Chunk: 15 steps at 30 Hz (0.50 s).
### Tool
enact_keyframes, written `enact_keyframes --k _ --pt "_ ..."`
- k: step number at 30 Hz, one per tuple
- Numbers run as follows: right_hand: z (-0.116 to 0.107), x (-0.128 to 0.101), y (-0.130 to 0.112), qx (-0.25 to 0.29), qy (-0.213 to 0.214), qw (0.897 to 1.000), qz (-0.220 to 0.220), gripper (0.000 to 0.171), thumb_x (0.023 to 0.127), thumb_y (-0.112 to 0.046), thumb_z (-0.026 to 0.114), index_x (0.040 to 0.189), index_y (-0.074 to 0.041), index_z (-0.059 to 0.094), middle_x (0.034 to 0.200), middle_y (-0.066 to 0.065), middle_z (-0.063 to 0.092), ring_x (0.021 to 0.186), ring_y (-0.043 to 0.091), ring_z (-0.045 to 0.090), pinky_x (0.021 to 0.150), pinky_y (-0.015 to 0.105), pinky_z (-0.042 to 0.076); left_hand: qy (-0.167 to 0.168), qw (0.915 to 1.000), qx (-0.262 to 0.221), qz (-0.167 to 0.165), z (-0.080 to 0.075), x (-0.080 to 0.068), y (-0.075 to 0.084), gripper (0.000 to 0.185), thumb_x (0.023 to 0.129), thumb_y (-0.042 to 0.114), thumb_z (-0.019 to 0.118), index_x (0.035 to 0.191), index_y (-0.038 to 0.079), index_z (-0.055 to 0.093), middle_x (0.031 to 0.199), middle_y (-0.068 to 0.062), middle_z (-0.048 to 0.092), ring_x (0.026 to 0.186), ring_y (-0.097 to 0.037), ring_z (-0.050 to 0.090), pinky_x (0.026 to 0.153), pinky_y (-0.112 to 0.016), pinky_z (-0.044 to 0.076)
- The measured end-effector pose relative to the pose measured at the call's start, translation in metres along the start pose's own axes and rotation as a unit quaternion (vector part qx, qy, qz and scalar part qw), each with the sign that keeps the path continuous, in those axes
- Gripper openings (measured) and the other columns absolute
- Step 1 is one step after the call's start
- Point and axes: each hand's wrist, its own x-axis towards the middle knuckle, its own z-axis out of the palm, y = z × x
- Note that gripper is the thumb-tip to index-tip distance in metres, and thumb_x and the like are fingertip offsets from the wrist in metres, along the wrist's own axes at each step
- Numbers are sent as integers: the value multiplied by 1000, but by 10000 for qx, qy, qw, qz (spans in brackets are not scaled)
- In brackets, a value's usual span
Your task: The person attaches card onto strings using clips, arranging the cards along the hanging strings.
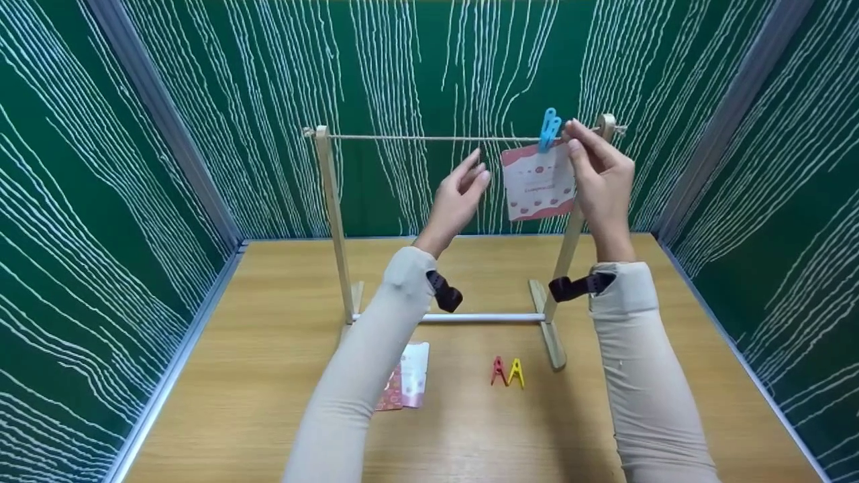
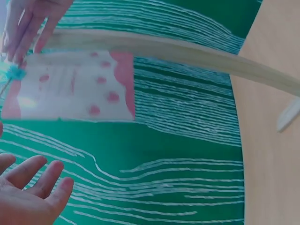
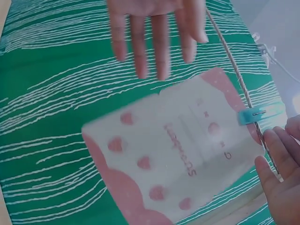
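On the left of the tabletop [image 1: 268, 376] I see more pink-and-white cards [image 1: 408, 384] lying flat beside my left sleeve, not yet hung. My left hand [image 1: 458, 201] is raised in the air, its fingers straight and a little apart, holding nothing, near the hanging card [image 1: 539, 181] but not touching it. This card hangs from the string [image 1: 429, 138] of the wooden rack [image 1: 330, 221], held by a blue clothespin [image 1: 549, 129]. Below, a red clothespin [image 1: 498, 370] and a yellow clothespin [image 1: 515, 371] stand unused on the tabletop. My right hand [image 1: 600, 176] is just beside the blue clothespin, fingers at the string; if they pinch it I cannot tell. I judge one card is done and the others are left.
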Motion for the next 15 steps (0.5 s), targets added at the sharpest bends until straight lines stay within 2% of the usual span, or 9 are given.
enact_keyframes --k 5,10,15 --pt "-6 -3 17 -24 36 9999 130 31 97 -15 55 127 -10 61 128 6 64 116 14 61 102 25 45 -165 9998 -41 -137 -15 -10 -16 53 102 38 43 152 29 26 154 0 36 140 -13 37 114 -34 33" --pt "-10 -15 29 -100 -25 9992 381 32 97 -21 55 129 -15 60 128 5 64 116 15 60 99 23 45 -81 9997 -85 -213 -32 -21 -36 54 102 39 42 152 26 26 155 0 34 141 -15 35 115 -36 30" --pt "-12 -30 41 -75 -140 9981 597 33 97 -23 56 129 -14 60 128 5 64 115 14 60 95 20 47 56 9992 -98 -378 -47 -33 -58 53 102 40 40 152 25 28 155 -1 35 142 -15 34 116 -35 29"
